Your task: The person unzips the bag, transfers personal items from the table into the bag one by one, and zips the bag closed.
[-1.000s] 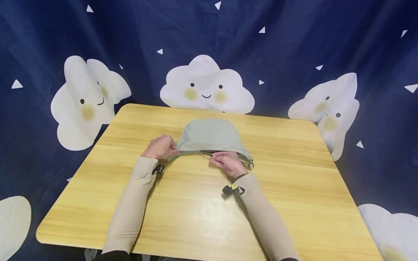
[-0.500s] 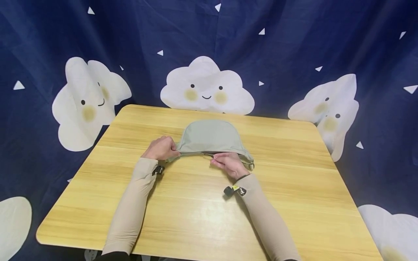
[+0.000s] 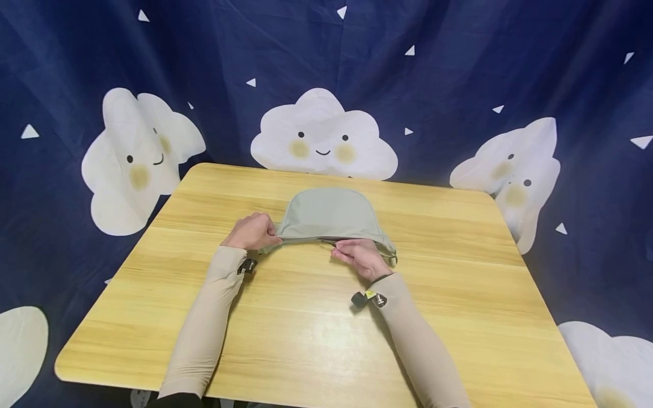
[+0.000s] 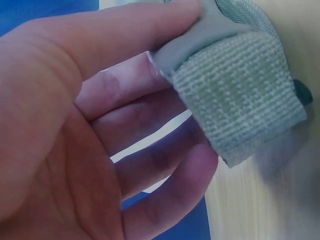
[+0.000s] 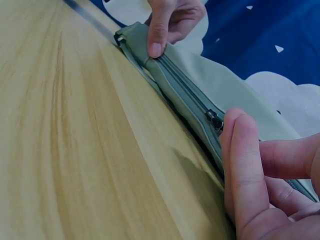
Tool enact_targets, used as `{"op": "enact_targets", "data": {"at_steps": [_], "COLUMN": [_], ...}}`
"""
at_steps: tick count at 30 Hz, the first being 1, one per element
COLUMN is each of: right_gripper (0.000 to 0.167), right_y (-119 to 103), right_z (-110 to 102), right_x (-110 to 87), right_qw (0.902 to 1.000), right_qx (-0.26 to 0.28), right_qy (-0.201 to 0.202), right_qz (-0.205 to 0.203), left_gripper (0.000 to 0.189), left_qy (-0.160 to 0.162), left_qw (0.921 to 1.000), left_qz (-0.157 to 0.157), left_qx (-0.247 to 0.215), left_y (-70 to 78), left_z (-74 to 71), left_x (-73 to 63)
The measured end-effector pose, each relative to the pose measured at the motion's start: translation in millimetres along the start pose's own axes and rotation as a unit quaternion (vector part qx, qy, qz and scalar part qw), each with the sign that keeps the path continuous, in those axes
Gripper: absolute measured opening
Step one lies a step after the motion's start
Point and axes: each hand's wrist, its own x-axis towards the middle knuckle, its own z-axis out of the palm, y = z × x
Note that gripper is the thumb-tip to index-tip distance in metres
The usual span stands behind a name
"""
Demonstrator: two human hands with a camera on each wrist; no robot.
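Note:
A sage-green waist bag (image 3: 329, 212) lies on the table, its long zipper along the edge nearest me. My left hand (image 3: 254, 231) grips the bag's left end, thumb on top and fingers underneath. Close up in the left wrist view, a woven webbing strap (image 4: 235, 90) hangs beside those fingers. With thumb and fingertips, my right hand (image 3: 361, 258) pinches the zipper pull, mostly hidden in its grasp. The dark zipper slider (image 5: 215, 120) shows just ahead of the fingertips. Between slider and left thumb, the zipper track (image 5: 185, 87) runs straight.
The wooden table (image 3: 306, 340) extends around the bag on all sides. Behind it hangs a dark blue curtain (image 3: 219, 45) with white clouds. A strap loop (image 3: 391, 258) sticks out at the bag's right end.
My right hand and the zipper slider have shifted slightly to the right along the bag's edge. The left hand keeps its hold in the same place.

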Motion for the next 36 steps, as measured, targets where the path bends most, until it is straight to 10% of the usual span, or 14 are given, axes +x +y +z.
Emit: {"op": "enact_targets", "data": {"at_steps": [36], "right_gripper": [0.032], "right_y": [-2], "right_z": [-12], "right_x": [-7.3], "right_qw": [0.9999], "right_qx": [-0.007], "right_qy": [-0.004], "right_qz": [-0.013], "left_gripper": [0.056], "left_qy": [-0.012], "left_qw": [0.9999], "left_qz": [-0.006], "left_qx": [-0.006], "left_y": [-4.0], "left_z": [0.7], "left_x": [1.1]}}
